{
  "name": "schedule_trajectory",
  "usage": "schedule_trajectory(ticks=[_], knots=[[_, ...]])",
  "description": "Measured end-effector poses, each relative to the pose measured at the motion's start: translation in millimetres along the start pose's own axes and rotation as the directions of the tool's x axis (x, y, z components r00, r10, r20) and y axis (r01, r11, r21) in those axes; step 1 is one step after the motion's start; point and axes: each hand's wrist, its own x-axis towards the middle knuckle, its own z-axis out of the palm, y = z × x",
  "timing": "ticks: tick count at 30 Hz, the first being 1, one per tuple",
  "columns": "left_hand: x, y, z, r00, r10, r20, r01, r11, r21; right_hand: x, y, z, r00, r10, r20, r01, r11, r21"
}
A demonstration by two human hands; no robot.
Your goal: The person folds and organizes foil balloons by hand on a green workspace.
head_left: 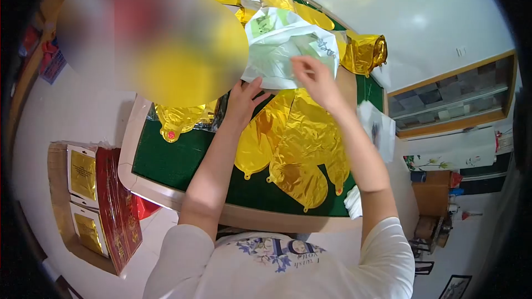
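A white and green plastic bag [277,50] lies on the table in front of me. My left hand [242,101] rests at the bag's lower left edge with its fingers apart. Over the bag's lower right part is my right hand [312,77], its fingers curled together; what they hold, if anything, is hidden. Flat gold foil balloons [299,149] spread out below the bag, between my forearms. More gold foil [183,116] with a red mark at its tip lies to the left.
The green-topped table [172,158] has a pale rim. Gold foil [363,52] and clear plastic sit at its far and right sides. A carton [91,205] of gold packets stands on the floor at left. A blurred patch covers the upper left.
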Motion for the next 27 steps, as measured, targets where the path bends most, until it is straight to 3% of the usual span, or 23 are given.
schedule_trajectory(ticks=[2,5,7,8,10,13,14,16,18,20,21,23,26,27], knots=[[1,-1,-1,0.999,0.005,0.044,-0.004,1.0,-0.031,31,23,26,0.956,-0.286,-0.07,0.245,0.904,-0.349],[3,-3,-3,0.999,0.01,0.049,-0.008,0.999,-0.047,71,25,48,0.988,-0.156,0.006,0.144,0.898,-0.416],[3,-5,-5,0.998,0.011,0.054,-0.008,0.998,-0.066,89,42,65,0.953,0.182,0.241,-0.067,0.906,-0.418],[3,-5,-5,0.999,0.006,0.048,-0.002,0.997,-0.076,91,43,69,0.953,0.18,0.245,-0.063,0.905,-0.42],[2,-4,-4,0.999,0.01,0.037,-0.006,0.995,-0.101,91,30,72,0.951,0.287,0.118,-0.151,0.759,-0.633],[3,-3,1,0.996,0.051,0.076,-0.044,0.995,-0.091,87,48,71,0.974,0.137,0.178,-0.02,0.842,-0.539],[0,-6,2,0.999,0.037,0.014,-0.036,0.999,-0.037,88,50,70,0.975,0.131,0.182,-0.01,0.836,-0.549],[3,-9,1,0.998,0.028,-0.053,-0.028,1.0,0.011,87,47,70,0.957,0.279,0.075,-0.143,0.682,-0.717],[7,-15,-7,0.995,-0.042,-0.091,0.053,0.99,0.128,89,40,59,0.951,0.305,0.051,-0.176,0.667,-0.724],[1,-7,-1,0.997,-0.048,-0.057,0.053,0.994,0.09,88,31,41,0.996,-0.015,0.091,0.078,0.659,-0.748],[2,-7,-1,0.999,-0.043,0.009,0.043,0.999,0.017,90,35,33,0.996,0.002,0.087,0.063,0.661,-0.747],[0,-7,0,0.997,-0.04,0.072,0.044,0.998,-0.054,98,43,19,0.916,-0.401,-0.014,0.327,0.767,-0.552],[-2,-7,4,0.987,-0.037,0.158,0.056,0.992,-0.113,91,40,6,0.918,-0.393,0.053,0.347,0.731,-0.587],[-1,-7,4,0.977,-0.055,0.206,0.075,0.993,-0.091,84,23,3,0.944,-0.279,0.177,0.325,0.686,-0.651]])
